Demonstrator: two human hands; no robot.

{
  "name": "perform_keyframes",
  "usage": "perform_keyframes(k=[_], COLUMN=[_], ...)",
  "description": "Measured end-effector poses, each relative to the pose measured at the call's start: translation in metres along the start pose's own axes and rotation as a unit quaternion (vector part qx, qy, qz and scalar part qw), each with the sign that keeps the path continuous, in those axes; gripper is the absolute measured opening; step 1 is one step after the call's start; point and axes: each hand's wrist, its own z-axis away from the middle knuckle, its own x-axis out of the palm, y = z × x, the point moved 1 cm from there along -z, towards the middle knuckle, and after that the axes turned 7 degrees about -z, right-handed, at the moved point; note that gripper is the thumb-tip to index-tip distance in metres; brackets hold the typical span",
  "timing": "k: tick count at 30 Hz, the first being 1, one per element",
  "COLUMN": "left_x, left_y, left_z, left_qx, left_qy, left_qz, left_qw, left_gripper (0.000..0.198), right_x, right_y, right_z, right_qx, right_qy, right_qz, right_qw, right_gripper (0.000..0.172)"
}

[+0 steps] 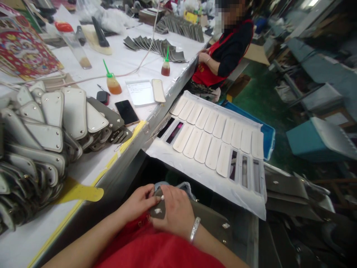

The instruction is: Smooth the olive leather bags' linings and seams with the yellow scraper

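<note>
A flat grey-green panel with rounded corners lies in front of my body, with small white bits and metal studs on its face. My right hand, with a silver bracelet at the wrist, wraps over the panel's near end. Beside it, my left hand pinches at the same end, its fingertips close to a small white bit. The exact grip of the left fingertips is partly hidden. Just beyond the hands sits a white tray carrying two rows of pale oblong pieces.
At left is a heap of pale-faced panels with a yellow flat tool. On the white table are a phone, green-tipped bottles and a notepad. Another person stands beyond the tray. More grey-green panels lie right.
</note>
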Motion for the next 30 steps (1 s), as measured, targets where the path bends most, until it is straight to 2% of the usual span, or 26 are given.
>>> perform_keyframes(k=[4,7,9,10,12,14,15,17,20,24,28,30], left_x=[0.002,-0.002,-0.003,-0.002,0.007,0.022,0.03,0.041,0.045,0.042,0.044,0.046], left_y=[0.001,0.006,0.015,0.021,0.033,0.041,0.043,0.043,0.042,0.042,0.043,0.042], left_z=[0.005,0.012,0.016,0.017,0.019,0.016,0.014,0.008,0.002,0.002,0.002,0.003], left_qx=[0.006,-0.003,0.019,0.052,0.157,0.249,0.271,0.273,0.26,0.266,0.26,0.264], left_qy=[0.024,0.012,0.029,0.05,0.078,0.051,0.022,-0.019,-0.041,-0.054,-0.054,-0.045], left_qz=[-0.064,-0.14,-0.219,-0.262,-0.344,-0.41,-0.435,-0.463,-0.478,-0.49,-0.49,-0.486], left_qw=[0.998,0.99,0.975,0.962,0.922,0.876,0.859,0.843,0.838,0.828,0.83,0.832], left_gripper=[0.03,0.032,0.027,0.029,0.053,0.079,0.086,0.089,0.086,0.082,0.083,0.081], right_x=[-0.014,-0.029,-0.034,-0.035,-0.033,-0.031,-0.03,-0.03,-0.031,-0.035,-0.04,-0.041], right_y=[0.009,0.027,0.038,0.042,0.046,0.048,0.048,0.047,0.046,0.046,0.048,0.049], right_z=[0.02,0.05,0.067,0.074,0.08,0.08,0.078,0.076,0.074,0.074,0.076,0.076], right_qx=[-0.046,-0.029,0.001,0.009,0.012,0.013,0.017,0.029,0.043,0.052,0.028,0.029], right_qy=[-0.014,-0.013,-0.008,-0.006,0.002,0.014,0.017,0.013,-0.007,-0.023,-0.036,-0.034], right_qz=[0.03,0.077,0.097,0.101,0.103,0.1,0.098,0.095,0.095,0.091,0.06,0.049], right_qw=[0.998,0.997,0.995,0.995,0.995,0.995,0.995,0.995,0.995,0.994,0.997,0.998], right_gripper=[0.096,0.111,0.109,0.107,0.101,0.097,0.095,0.091,0.085,0.081,0.093,0.09])
